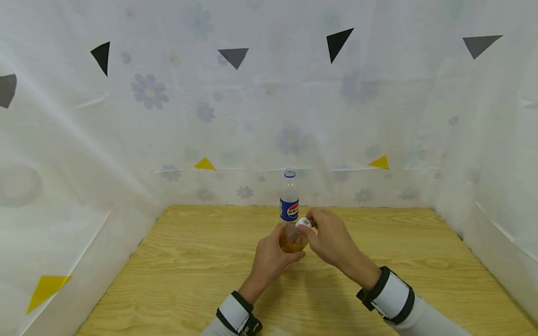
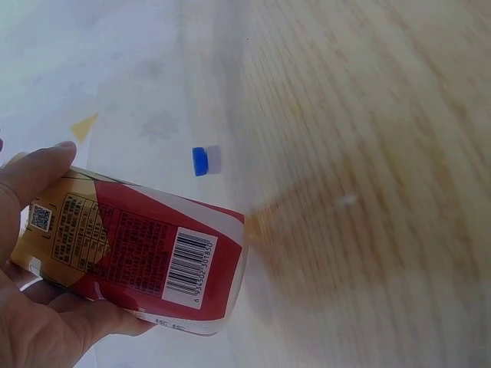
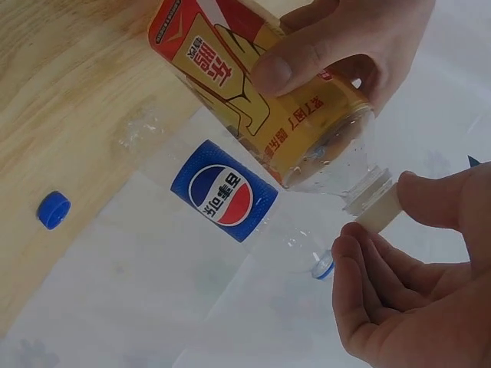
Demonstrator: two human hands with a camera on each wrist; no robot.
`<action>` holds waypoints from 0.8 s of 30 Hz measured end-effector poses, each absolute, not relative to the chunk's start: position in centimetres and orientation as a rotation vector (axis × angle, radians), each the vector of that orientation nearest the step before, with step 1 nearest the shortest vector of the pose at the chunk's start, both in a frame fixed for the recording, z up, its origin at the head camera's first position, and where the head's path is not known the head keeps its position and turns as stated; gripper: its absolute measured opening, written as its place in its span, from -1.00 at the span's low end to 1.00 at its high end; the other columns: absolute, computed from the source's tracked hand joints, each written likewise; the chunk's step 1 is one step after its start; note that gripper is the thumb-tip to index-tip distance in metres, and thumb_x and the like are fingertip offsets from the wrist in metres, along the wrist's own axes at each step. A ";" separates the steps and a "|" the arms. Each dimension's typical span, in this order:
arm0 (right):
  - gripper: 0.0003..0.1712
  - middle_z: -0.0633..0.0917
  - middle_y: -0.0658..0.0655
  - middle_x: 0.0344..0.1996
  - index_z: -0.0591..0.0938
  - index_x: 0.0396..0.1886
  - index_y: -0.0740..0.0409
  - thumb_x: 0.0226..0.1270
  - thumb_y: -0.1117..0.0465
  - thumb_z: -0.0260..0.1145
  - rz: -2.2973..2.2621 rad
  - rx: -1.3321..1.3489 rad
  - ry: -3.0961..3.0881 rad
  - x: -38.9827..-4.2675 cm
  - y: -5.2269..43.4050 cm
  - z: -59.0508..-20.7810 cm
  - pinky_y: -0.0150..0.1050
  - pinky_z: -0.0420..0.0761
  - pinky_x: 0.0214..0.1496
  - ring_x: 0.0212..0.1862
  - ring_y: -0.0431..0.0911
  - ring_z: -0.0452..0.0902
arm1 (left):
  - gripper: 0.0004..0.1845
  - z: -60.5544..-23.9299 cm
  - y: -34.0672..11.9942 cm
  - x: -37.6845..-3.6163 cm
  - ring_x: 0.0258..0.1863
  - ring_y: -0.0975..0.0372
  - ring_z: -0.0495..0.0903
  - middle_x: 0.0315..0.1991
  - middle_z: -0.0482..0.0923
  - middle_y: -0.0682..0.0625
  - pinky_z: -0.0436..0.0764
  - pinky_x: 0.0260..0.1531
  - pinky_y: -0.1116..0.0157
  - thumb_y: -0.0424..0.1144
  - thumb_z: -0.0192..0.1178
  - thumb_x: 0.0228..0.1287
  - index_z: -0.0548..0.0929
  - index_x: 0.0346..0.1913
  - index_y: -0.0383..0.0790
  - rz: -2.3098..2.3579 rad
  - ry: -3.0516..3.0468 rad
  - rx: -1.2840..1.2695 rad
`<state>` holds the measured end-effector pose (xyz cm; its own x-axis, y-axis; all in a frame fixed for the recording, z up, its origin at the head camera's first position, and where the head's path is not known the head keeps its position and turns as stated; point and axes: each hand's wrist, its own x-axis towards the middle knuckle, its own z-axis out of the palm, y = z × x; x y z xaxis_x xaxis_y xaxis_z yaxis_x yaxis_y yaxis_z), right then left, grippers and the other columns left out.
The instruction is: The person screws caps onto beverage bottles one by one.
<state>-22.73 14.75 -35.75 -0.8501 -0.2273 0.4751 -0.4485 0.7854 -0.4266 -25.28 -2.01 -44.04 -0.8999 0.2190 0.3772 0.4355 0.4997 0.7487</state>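
While the table (image 1: 201, 261) fills the lower half of the head view, the work sits at its centre. The tea bottle (image 1: 291, 239) is held tilted just above the wood, directly in front of an upright, empty cola bottle (image 1: 289, 196). The left hand (image 1: 269, 259) is wrapped round the tea bottle's labelled body; the right hand (image 1: 329, 238) pinches its white cap (image 3: 374, 205) between thumb and fingertips. The tea bottle is thin clear plastic, about part full of amber liquid, so it is probably light, yielding under a squeeze, and slick on the label film. Grasp it at mid-body, firmly but without crushing. A loose blue cap (image 3: 54, 209) lies on the table at the left of the right-wrist view.
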 end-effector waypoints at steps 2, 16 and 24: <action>-0.80 0.59 0.01 -0.44 0.62 -0.30 0.15 0.36 0.13 0.43 0.750 0.499 -2.574 -22.8 14.8 -35.9 -0.26 0.47 -0.37 -0.40 -0.15 0.42 | -0.23 -44.0 -2.0 -25.3 0.01 0.10 0.73 0.08 0.70 -0.04 0.73 -0.07 0.20 -0.08 0.59 0.04 0.48 0.33 -0.01 -1.351 -2.515 -0.558; -0.37 0.71 0.28 0.09 0.49 0.37 0.19 0.35 0.17 0.44 0.784 0.541 -2.608 -22.4 14.9 -35.9 0.14 0.68 0.02 0.08 0.22 0.67 | -0.22 -44.0 -2.0 -25.2 -0.02 0.13 0.73 0.05 0.71 -0.04 0.72 -0.10 0.24 -0.07 0.59 0.04 0.48 0.34 -0.03 -1.331 -2.510 -0.557; -0.42 0.74 0.21 0.05 0.65 0.19 0.15 0.19 0.61 0.26 0.756 0.624 -2.582 -22.3 14.8 -35.7 0.11 0.68 0.02 0.07 0.20 0.66 | -0.21 -44.1 -1.9 -25.3 -0.04 0.12 0.72 0.03 0.71 -0.05 0.71 -0.14 0.21 -0.08 0.59 0.03 0.48 0.35 -0.02 -1.329 -2.503 -0.556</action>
